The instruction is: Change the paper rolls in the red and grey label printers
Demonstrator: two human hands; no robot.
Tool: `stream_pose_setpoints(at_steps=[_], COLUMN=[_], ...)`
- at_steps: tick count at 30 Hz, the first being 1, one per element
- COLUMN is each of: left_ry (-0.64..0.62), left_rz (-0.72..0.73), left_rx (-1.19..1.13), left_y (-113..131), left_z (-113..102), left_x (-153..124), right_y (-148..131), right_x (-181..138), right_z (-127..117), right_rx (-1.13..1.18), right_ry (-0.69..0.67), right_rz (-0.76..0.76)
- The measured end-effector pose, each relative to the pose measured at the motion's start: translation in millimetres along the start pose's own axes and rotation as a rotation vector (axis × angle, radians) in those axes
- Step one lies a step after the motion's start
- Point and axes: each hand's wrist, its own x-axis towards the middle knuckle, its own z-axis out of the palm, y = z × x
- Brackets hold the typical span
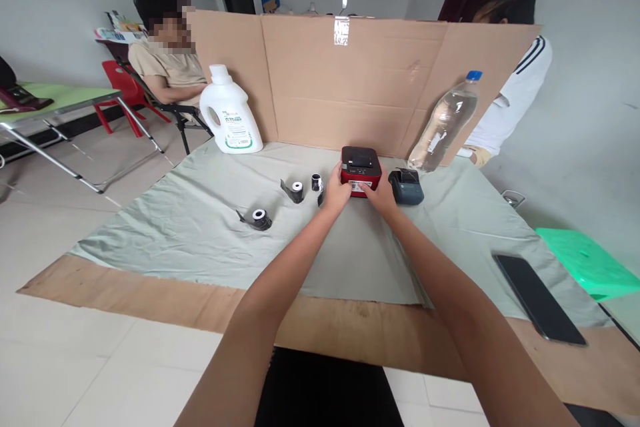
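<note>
Forearms (287,263) cross the bench's (350,323) front edge. Left hand (338,193) and right hand (381,195) clasp a red-and-black printer (360,161); its label (360,186) is illegible.

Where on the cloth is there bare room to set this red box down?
Bare cloth runs from the nearest black roll to the cloth's left edge, and between the dark device and the phone. Crowded: the other rolls, left hand, red box, right hand and dark device, close together.
</note>
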Motion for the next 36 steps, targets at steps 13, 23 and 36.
stream_pose_setpoints(at_steps=[13, 23, 36], left_ry=[-0.348, -0.282, -0.145], left_rz=[0.219, 0.182, 0.354], left_rx=[0.092, 0.147, 0.425], left_y=[27, 2, 12], left_z=[-62, -78, -78], left_x=[-156, -174, -165], right_y=[-74, -71, -66], right_x=[-147, -175, -167], right_z=[-39, -35, -43], right_rx=[-0.042, -0.063, -0.104], right_ry=[0.059, 0.032, 0.072], right_rz=[-0.045, -0.021, -0.211])
